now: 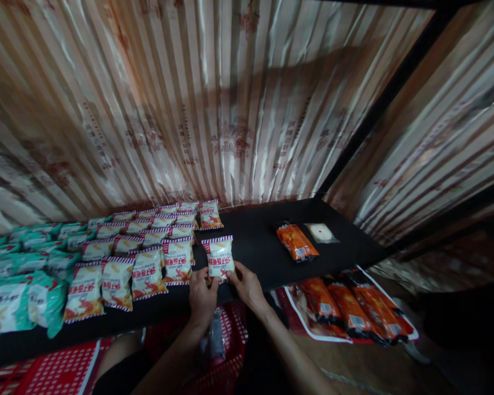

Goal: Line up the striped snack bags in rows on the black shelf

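A white snack bag (219, 257) with red lettering and striped ends stands near the front edge of the black shelf (247, 225). My left hand (203, 293) grips its lower left corner, fingers bent. At its lower right corner, my right hand (245, 284) pinches the same bag. Left of it, rows of matching white bags (149, 271) lie close together, with one more bag (210, 214) at the back. Teal bags (8, 304) fill the far left of the shelf.
An orange packet (297, 242) and a small white packet (321, 232) lie on the shelf's right part. Below are a basket of orange packets (356, 307) and red baskets (60, 370). A dark metal post (379, 104) rises at the right, beside printed sheeting (230, 109).
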A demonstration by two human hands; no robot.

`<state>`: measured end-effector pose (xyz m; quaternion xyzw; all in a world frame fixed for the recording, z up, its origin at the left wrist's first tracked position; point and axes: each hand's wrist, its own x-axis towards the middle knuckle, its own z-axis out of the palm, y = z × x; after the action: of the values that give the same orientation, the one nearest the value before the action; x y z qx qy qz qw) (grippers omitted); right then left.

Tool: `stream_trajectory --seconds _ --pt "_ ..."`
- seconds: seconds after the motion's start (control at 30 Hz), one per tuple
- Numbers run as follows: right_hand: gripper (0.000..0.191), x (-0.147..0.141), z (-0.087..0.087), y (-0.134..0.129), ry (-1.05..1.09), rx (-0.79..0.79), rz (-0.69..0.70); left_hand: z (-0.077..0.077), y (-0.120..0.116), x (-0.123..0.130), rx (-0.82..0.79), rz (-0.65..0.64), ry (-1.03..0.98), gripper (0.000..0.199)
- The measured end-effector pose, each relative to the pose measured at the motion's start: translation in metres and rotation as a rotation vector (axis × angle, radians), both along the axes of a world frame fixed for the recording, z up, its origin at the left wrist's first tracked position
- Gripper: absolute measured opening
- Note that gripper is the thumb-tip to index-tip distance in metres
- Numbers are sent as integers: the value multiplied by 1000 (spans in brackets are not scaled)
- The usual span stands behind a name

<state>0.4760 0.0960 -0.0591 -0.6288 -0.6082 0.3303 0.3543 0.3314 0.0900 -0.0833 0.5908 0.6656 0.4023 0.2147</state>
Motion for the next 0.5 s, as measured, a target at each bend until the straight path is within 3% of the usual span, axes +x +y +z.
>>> stream_trajectory --seconds 0.5 --pt "32 0 -12 36 -154 50 -89 -14 22 13 106 -35 8 30"
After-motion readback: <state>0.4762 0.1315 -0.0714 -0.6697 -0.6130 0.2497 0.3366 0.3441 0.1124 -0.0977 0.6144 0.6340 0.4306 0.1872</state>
